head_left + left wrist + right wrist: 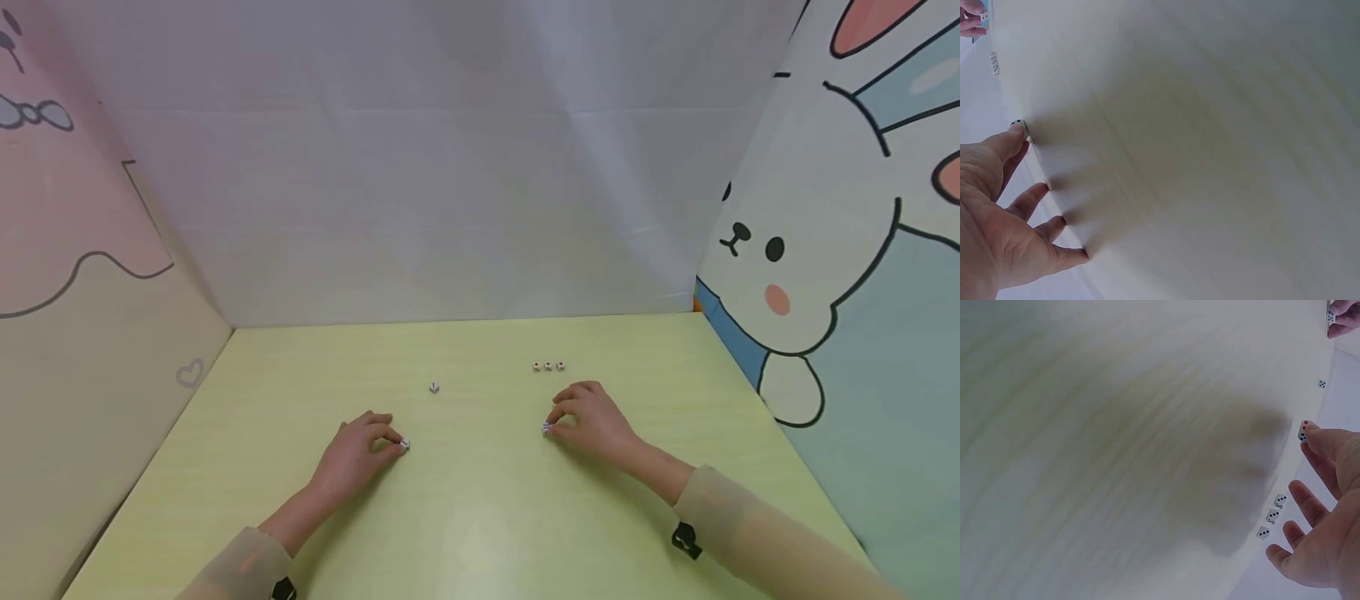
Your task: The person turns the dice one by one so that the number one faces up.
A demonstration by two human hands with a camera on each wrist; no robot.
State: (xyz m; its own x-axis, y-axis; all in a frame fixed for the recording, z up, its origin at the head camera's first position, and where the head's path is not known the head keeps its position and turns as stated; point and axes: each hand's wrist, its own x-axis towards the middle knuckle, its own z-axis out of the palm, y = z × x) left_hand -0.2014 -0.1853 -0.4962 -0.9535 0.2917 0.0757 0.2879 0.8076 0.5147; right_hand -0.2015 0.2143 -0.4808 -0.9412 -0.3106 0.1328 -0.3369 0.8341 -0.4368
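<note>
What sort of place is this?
Perhaps a screened-off tabletop corner for play or filming: it has a pale yellow table, a plain whitish backdrop behind, and a cartoon-animal panel on the right.

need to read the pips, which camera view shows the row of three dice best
The right wrist view: the row of three dice looks largest and most readable there. The head view shows all three, but tiny; the left wrist view shows them small, near its left edge.
</note>
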